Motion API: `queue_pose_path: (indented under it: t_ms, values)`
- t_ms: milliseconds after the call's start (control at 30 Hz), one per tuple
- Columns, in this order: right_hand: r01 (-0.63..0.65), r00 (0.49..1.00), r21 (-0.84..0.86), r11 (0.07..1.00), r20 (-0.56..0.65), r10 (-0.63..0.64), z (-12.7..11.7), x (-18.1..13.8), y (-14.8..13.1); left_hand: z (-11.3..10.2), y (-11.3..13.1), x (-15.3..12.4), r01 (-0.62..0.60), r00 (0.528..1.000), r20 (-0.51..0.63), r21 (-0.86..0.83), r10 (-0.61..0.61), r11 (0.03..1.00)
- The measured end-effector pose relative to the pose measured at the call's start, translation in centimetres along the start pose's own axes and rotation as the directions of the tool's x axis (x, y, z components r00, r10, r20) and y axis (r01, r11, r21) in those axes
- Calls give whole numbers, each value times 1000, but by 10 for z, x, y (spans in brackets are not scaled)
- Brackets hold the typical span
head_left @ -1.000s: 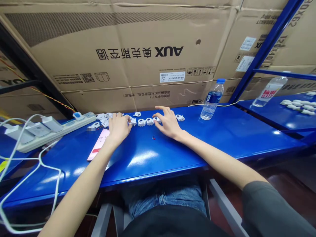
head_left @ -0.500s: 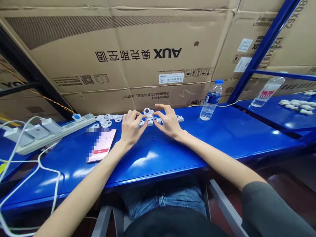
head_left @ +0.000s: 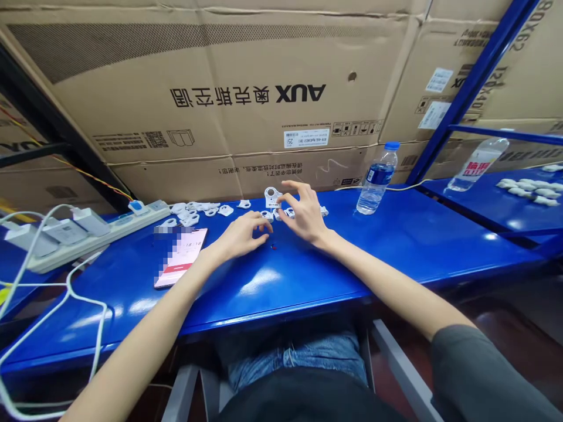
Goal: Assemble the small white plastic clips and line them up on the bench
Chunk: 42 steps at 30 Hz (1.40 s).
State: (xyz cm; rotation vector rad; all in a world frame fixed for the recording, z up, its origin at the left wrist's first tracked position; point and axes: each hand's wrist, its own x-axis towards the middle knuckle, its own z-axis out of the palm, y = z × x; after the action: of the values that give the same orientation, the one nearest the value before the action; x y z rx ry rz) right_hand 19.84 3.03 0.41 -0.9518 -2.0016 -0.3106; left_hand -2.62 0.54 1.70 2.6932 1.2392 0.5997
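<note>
My right hand (head_left: 305, 217) pinches a white plastic part with a round hole (head_left: 272, 197) between thumb and fingers, holding it up above the blue table (head_left: 308, 281). My left hand (head_left: 244, 234) is low over the tabletop, its thumb apart from its fingers and nothing visible between them. Just right of its fingertips lies a tiny red and dark piece (head_left: 273, 247), too small to name. Behind the hands is a row of white parts (head_left: 324, 211), partly covered by my right hand. More white ring-shaped parts (head_left: 190, 219) lie in a loose pile to the left.
A phone (head_left: 187, 252) lies left of my left arm. Farther left are a power strip (head_left: 127, 231) with chargers and loose white cables (head_left: 103, 316). A water bottle (head_left: 378, 179) stands at the right, before large cardboard boxes (head_left: 246, 58). Another bottle (head_left: 479, 164) is beyond the blue frame.
My left hand has let go of the white part and moved down toward the tiny red piece. My right hand keeps the part, now slightly higher and farther right.
</note>
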Motion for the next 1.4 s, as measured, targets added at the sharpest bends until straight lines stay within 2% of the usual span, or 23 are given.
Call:
queue_pose_path:
  t_ms: [100,267,400,500,600,700,800,933,1033,1133,1300,1400]
  values:
    - [-21,999,4,1000,27,21,0,0,0,1,-2,-2,-20,994,109,-24,22,1000]
    - [0,1000,-11,1000,12,0,-1,0,-2,1,-1,-2,-42,981,183,-87,57,995]
    - [-16,999,-8,1000,35,16,-1,0,-2,1,-1,-2,-17,977,209,-97,37,995]
    - [-15,999,3,1000,43,14,0,0,-3,2,-1,-2,-11,982,187,-108,32,994]
    - [7,1000,-13,1000,28,-7,0,-1,-2,3,0,-1,-32,995,86,-115,42,993]
    - [13,999,-22,1000,30,-12,1,-1,-1,0,4,2,-7,995,-98,-138,-7,990]
    - [4,999,-16,1000,33,-3,1,-1,-1,-4,8,4,59,955,-279,-160,-102,985]
    - [-10,999,3,1000,42,10,1,-1,-2,-8,11,6,122,868,-458,-173,-189,977]
    - [-9,998,14,1000,60,8,1,-2,-4,-8,12,5,155,820,-525,-178,-227,972]
    - [22,998,12,1000,67,-23,2,-3,-7,-7,13,5,170,800,-553,-160,-231,972]
    - [85,996,19,996,13,-85,3,-4,-11,-4,12,6,93,767,-624,-128,-153,987]
    - [74,996,28,997,37,-75,1,-4,-13,-3,11,6,87,761,-636,-91,-125,992]
